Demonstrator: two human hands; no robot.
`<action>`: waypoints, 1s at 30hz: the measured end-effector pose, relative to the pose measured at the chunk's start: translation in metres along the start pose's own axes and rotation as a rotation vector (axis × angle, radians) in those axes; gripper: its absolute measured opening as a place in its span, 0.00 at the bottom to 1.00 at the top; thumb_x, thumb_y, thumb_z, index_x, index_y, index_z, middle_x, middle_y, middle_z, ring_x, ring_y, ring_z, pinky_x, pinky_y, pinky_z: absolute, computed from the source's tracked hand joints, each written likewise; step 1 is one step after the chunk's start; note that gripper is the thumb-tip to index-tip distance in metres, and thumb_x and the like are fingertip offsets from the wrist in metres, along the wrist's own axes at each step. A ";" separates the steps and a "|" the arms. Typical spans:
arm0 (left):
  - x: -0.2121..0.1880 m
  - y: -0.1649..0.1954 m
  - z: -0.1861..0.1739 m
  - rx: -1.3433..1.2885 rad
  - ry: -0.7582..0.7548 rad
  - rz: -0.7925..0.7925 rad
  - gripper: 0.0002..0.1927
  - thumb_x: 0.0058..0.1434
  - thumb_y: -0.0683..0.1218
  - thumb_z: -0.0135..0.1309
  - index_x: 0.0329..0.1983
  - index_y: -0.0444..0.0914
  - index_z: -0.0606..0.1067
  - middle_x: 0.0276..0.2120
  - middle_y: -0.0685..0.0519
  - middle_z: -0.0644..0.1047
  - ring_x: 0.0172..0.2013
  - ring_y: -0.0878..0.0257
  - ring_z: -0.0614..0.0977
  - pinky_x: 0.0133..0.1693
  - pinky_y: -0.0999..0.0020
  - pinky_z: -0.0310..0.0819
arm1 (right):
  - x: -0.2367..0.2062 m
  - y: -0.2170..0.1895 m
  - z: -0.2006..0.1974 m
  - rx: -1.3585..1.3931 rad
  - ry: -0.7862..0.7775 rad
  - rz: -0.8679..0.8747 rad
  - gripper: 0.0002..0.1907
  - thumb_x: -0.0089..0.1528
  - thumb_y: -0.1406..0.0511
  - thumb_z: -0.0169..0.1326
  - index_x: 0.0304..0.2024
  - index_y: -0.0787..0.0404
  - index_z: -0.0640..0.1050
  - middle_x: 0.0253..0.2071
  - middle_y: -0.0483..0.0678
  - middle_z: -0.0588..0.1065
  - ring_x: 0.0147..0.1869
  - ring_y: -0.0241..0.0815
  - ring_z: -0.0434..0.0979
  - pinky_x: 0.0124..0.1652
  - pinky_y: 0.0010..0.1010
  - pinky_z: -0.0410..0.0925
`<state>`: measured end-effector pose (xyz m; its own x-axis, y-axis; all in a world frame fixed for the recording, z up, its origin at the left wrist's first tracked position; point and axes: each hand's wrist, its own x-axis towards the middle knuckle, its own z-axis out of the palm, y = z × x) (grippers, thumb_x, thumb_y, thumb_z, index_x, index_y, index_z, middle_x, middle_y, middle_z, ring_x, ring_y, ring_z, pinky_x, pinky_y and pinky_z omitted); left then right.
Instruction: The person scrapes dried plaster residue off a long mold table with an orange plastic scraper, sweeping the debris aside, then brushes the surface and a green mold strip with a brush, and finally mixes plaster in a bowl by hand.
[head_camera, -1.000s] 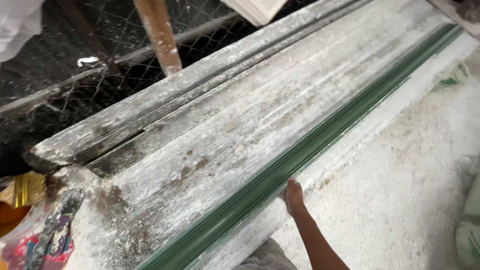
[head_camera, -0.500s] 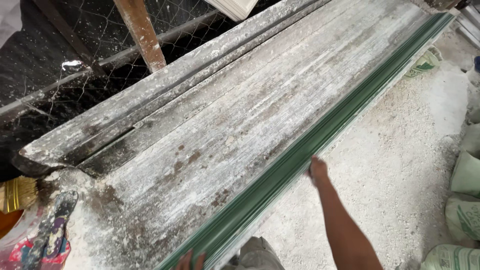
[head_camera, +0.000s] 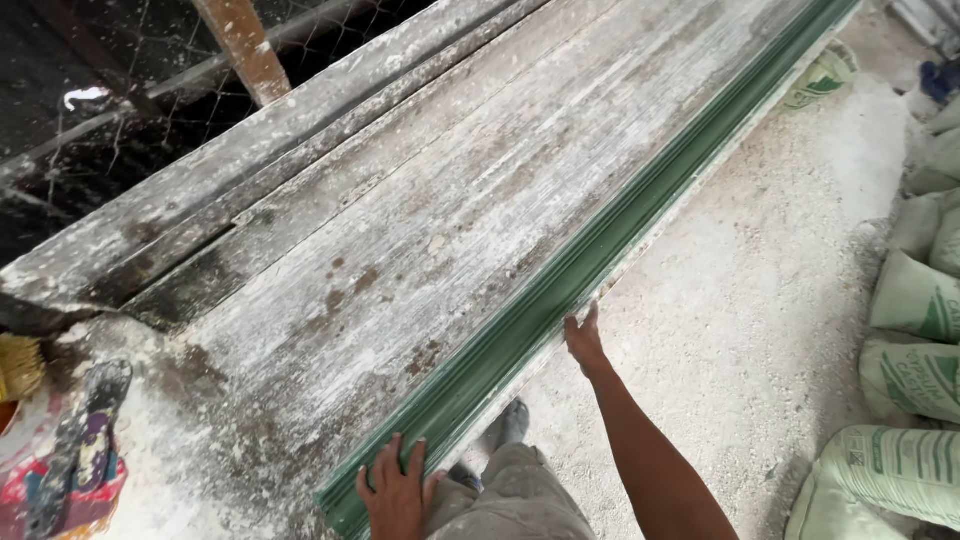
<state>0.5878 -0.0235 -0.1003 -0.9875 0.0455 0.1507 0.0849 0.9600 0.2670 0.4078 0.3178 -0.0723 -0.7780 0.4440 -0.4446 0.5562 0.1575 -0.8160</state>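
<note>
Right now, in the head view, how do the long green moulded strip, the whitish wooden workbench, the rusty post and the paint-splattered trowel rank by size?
1. Whitish wooden workbench.
2. Long green moulded strip, which both hands touch.
3. Rusty post and paint-splattered trowel: alike, unranked; the post is cut off by the frame and farther away.
</note>
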 end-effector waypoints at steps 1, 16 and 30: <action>-0.003 -0.008 -0.004 0.037 -0.012 -0.101 0.32 0.53 0.65 0.56 0.60 0.51 0.72 0.64 0.47 0.68 0.61 0.50 0.70 0.61 0.35 0.52 | 0.001 0.000 0.001 0.010 0.009 -0.053 0.47 0.69 0.54 0.47 0.80 0.56 0.36 0.39 0.57 0.74 0.35 0.44 0.70 0.34 0.39 0.68; -0.053 -0.080 -0.012 -0.054 -0.148 -0.795 0.28 0.72 0.59 0.39 0.32 0.35 0.80 0.32 0.38 0.79 0.34 0.37 0.81 0.38 0.42 0.75 | 0.040 0.006 -0.012 -0.120 -0.049 -0.047 0.46 0.68 0.54 0.44 0.79 0.48 0.33 0.38 0.49 0.71 0.36 0.41 0.68 0.36 0.40 0.67; -0.041 -0.059 0.013 -1.179 0.012 -1.221 0.26 0.66 0.58 0.58 0.19 0.37 0.69 0.17 0.58 0.65 0.21 0.68 0.59 0.24 0.66 0.52 | 0.066 -0.001 -0.025 -0.001 -0.121 0.163 0.47 0.68 0.52 0.41 0.78 0.35 0.27 0.60 0.50 0.65 0.60 0.50 0.66 0.55 0.62 0.70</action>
<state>0.6219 -0.0789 -0.1345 -0.5471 -0.5174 -0.6581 -0.6179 -0.2808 0.7344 0.3631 0.3690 -0.0914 -0.7068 0.3548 -0.6120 0.6781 0.0933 -0.7291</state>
